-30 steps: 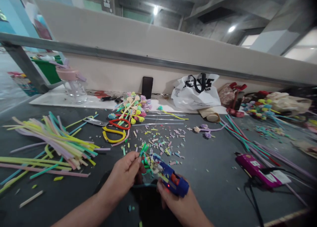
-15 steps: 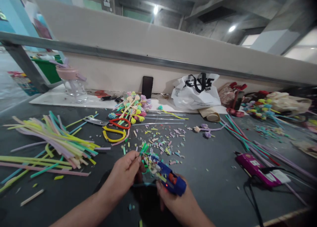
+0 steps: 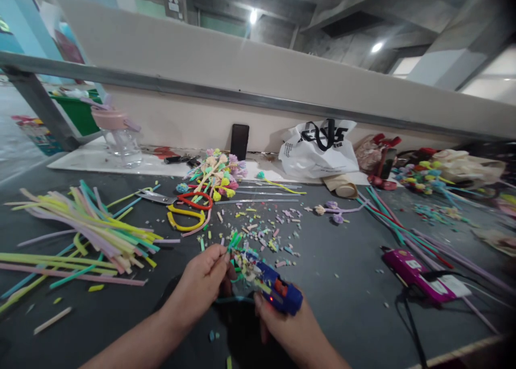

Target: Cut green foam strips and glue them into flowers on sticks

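Observation:
My left hand [image 3: 207, 272] is closed, thumb and fingertips pinching a small green pipe cleaner piece [image 3: 234, 241]. In my right hand [image 3: 286, 323] is a blue glue gun [image 3: 278, 287], gripped with its front end pointing up and left at the green piece. Colourful bits cling around the gun's nozzle and partly hide it. A small red light glows on its side. The nozzle end is close beside my left fingertips; whether it touches the green piece I cannot tell. Below the hands runs a thin blue-green stem [image 3: 236, 299].
Cut pipe cleaner bits [image 3: 274, 232] litter the dark table [image 3: 334, 315]. Left lie loose pipe cleaners [image 3: 92, 224] and scissors [image 3: 185, 218]. Behind are a flower bunch [image 3: 220, 173], phone [image 3: 239, 142], white bag [image 3: 318, 154] and bottle [image 3: 119, 138]. A purple corded device [image 3: 419, 275] lies right.

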The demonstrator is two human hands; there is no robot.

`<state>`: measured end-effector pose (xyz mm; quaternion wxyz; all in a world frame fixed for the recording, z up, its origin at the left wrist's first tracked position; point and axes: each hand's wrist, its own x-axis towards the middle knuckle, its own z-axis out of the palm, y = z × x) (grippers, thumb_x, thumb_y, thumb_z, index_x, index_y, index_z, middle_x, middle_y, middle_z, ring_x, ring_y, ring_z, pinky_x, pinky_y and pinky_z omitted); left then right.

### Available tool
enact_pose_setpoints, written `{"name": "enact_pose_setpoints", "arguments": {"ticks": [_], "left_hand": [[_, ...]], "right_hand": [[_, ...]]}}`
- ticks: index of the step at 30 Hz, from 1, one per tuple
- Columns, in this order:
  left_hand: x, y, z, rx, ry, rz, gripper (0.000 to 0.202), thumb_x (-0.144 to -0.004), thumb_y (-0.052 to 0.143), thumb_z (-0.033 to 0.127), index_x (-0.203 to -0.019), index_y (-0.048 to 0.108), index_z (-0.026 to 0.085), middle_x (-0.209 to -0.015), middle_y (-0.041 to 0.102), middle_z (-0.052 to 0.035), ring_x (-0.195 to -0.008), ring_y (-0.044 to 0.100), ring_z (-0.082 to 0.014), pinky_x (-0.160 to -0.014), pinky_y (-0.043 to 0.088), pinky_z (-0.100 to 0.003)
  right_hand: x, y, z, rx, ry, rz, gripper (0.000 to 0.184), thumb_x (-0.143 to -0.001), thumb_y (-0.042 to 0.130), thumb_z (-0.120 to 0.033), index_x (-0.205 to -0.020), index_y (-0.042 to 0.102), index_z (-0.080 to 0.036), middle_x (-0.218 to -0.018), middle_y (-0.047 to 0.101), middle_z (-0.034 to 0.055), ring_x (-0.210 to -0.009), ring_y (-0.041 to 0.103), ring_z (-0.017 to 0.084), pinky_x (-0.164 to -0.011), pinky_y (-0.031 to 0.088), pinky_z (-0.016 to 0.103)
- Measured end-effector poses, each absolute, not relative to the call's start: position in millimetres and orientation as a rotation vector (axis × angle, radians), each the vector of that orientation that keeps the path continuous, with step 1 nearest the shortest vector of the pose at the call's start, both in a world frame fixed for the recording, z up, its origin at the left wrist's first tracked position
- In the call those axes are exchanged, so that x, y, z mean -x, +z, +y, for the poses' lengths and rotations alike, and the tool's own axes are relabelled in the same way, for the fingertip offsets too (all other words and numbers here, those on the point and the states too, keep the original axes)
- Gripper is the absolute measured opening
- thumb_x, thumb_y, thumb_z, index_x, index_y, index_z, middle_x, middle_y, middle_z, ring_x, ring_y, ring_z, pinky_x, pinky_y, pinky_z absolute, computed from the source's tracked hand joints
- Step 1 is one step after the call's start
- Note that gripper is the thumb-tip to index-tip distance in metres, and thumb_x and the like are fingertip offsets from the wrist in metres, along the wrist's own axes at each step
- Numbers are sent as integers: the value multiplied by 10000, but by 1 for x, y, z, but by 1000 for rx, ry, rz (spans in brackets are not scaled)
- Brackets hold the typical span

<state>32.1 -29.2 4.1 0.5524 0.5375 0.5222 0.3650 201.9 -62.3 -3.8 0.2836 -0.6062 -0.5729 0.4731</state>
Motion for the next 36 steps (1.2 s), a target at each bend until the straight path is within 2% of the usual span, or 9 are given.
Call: {"name": "enact_pose_setpoints", "arguments": {"ticks": [13,18,26,30,36], "left_hand": [[-33,5,-29,-1297,835,1240,292,-834,378,404,-661,463,184,-471,495,42,-408,393,-82,-402,277,-185],[-33,4,-25,-1220,822,1218,305,-831,374,418,-669,468,178,-457,512,36,-359,337,-60,-371,234,-174],[-33,4,-23,-1076,870,1190,267,-789,464,401,-673,463,160,-518,533,27,-391,426,-59,-361,274,-157],[-34,6,-23,-1008,915,1157,217,-773,489,359,-715,470,151,-594,545,22,-418,468,-60,-353,272,-151],[-29,8,-21,-821,943,1043,200,-767,519,316,-835,496,129,-625,566,0,-441,473,-56,-348,253,-135]], "right_hand": [[-199,-1,-61,1653,1301,-1493,214,-676,554,-309,-533,448,-190,-348,445,-51,-332,437,76,-380,361,189],[-202,-2,-59,1631,1335,-1472,241,-689,548,-359,-542,469,-184,-352,452,-46,-347,429,77,-402,352,197],[-206,-1,-58,1391,1403,-1416,293,-699,545,-452,-631,509,-169,-367,485,-41,-360,455,93,-414,324,197],[-210,11,-61,1322,1453,-1333,324,-715,532,-466,-682,543,-144,-385,504,-36,-354,470,91,-406,267,190],[-246,31,-58,1521,1311,-1306,351,-751,489,-489,-713,553,-146,-328,467,-44,-335,416,87,-431,271,203]]}}
